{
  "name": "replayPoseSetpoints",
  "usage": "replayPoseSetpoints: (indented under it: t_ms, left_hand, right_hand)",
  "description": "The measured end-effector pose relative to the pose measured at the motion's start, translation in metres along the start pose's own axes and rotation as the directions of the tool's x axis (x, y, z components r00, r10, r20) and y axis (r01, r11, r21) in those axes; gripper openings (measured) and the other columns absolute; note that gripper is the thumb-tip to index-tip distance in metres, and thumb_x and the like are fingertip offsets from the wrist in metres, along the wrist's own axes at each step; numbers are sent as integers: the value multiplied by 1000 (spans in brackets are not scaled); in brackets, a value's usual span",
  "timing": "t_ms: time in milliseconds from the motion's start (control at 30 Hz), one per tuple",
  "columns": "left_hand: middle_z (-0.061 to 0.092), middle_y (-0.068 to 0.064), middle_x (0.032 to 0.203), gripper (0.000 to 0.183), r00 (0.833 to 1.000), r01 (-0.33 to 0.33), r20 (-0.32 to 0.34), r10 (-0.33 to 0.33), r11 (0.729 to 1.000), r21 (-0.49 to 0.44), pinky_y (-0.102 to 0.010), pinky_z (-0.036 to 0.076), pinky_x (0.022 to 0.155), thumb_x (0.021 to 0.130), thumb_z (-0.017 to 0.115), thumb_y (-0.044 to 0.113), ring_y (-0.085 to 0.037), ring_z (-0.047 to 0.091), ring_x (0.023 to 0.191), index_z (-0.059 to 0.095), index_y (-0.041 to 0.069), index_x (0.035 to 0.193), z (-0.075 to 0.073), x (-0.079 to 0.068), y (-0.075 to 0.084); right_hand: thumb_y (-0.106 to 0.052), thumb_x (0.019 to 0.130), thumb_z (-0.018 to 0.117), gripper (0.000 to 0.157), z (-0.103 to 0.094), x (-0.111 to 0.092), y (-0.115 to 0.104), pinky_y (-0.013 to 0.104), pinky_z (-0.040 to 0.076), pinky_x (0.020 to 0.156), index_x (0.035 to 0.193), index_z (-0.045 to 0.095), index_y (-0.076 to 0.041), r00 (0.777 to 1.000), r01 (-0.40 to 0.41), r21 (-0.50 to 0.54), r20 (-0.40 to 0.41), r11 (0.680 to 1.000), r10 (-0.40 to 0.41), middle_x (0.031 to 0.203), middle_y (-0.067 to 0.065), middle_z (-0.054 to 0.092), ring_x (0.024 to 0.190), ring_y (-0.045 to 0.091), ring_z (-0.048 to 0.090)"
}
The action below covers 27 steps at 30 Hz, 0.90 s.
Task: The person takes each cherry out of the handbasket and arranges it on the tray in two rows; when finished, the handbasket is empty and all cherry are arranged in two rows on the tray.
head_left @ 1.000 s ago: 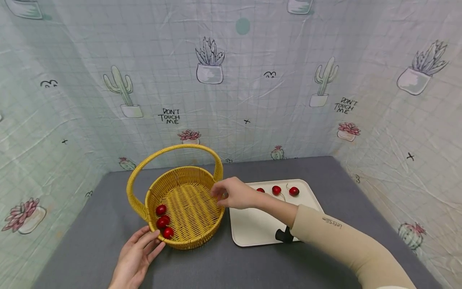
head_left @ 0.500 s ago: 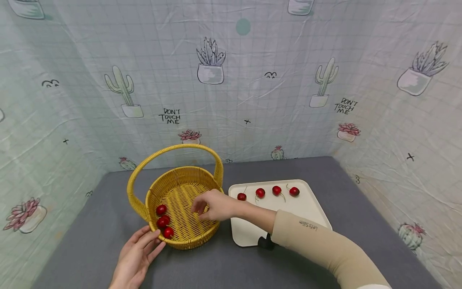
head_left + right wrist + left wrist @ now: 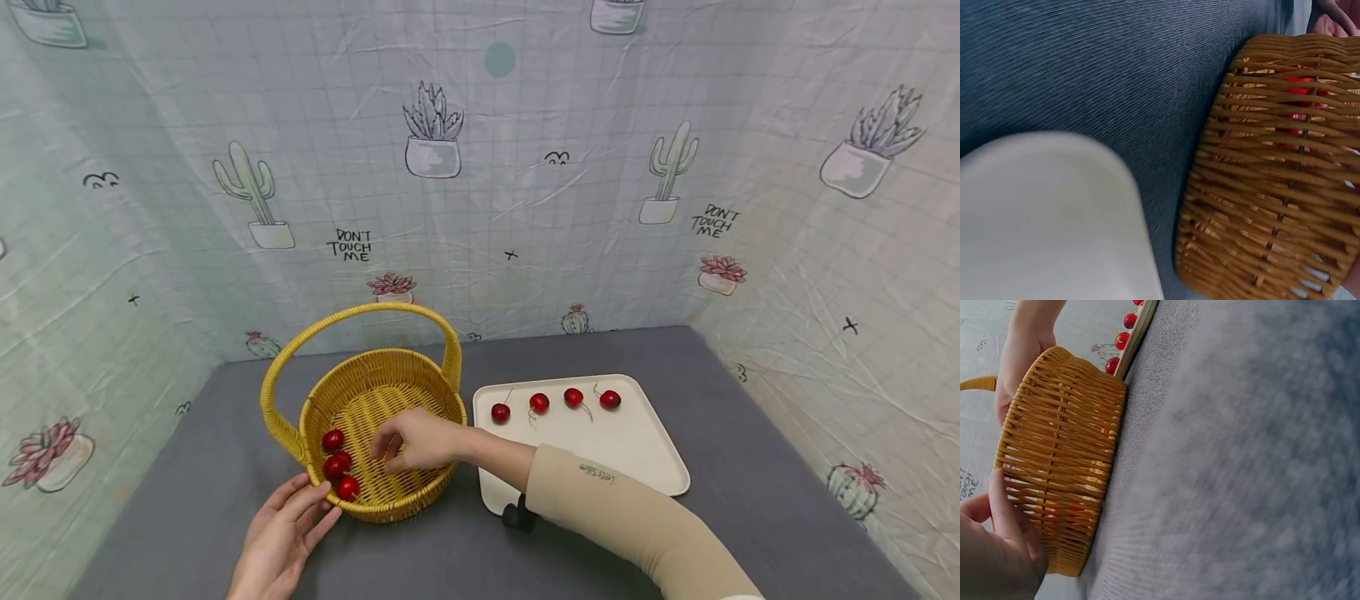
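A round yellow wicker basket (image 3: 401,505) with a tall arched handle stands left of centre. Inside, along its left wall, lie three red cherries (image 3: 337,464). My left hand (image 3: 279,533) holds the basket's near-left rim, thumb at the top edge and fingers against the outer weave; the left wrist view shows this hand (image 3: 1007,544) too. My right hand (image 3: 423,440) is inside the basket, fingers curled and pointing left, short of the cherries. Whatever may be between its fingertips is hidden. In the right wrist view, the basket's woven side (image 3: 1272,169) hides most of it.
A cream tray (image 3: 622,450) lies right of the basket, with several stemmed cherries (image 3: 538,403) in a row near its far edge. The right forearm passes over the tray's near-left corner. A patterned curtain (image 3: 495,183) stands behind the grey table (image 3: 187,500).
My right hand has moved left and slightly down, from the basket's right rim to inside it. More of the tray and its cherries now shows. My left hand stays on the rim.
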<state>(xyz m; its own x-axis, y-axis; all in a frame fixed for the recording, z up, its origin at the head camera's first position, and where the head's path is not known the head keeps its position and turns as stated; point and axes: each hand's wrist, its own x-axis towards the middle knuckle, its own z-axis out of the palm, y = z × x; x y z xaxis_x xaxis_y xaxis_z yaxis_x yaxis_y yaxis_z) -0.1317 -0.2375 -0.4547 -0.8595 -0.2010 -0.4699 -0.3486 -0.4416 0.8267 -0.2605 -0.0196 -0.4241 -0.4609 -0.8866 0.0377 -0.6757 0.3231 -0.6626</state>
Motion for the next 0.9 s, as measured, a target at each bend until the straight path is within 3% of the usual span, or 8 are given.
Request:
replayPoseSetpoints:
  t_ms: [633, 900]
  left_hand:
    - [64, 7, 99, 26, 1000, -2, -3, 1, 999, -37, -34, 59, 98, 100, 69, 12, -6, 65, 88, 48, 21, 114, -1, -2, -1]
    - [65, 9, 98, 26, 1000, -7, -6, 7, 999, -43, -34, 60, 96, 99, 70, 10, -6, 65, 86, 50, 22, 112, 1, -1, -2]
  right_hand:
    - [-3, 91, 79, 27, 22, 29, 2, 8, 52, 76, 117, 71, -4, 995, -97, -19, -1, 995, 97, 102, 0, 72, 87, 0, 65]
    - [-14, 92, 80, 33, 32, 41, -4, 9, 52, 73, 123, 69, -8, 989, -146, -32, -41, 989, 144, 113, -1, 71, 86, -1, 64]
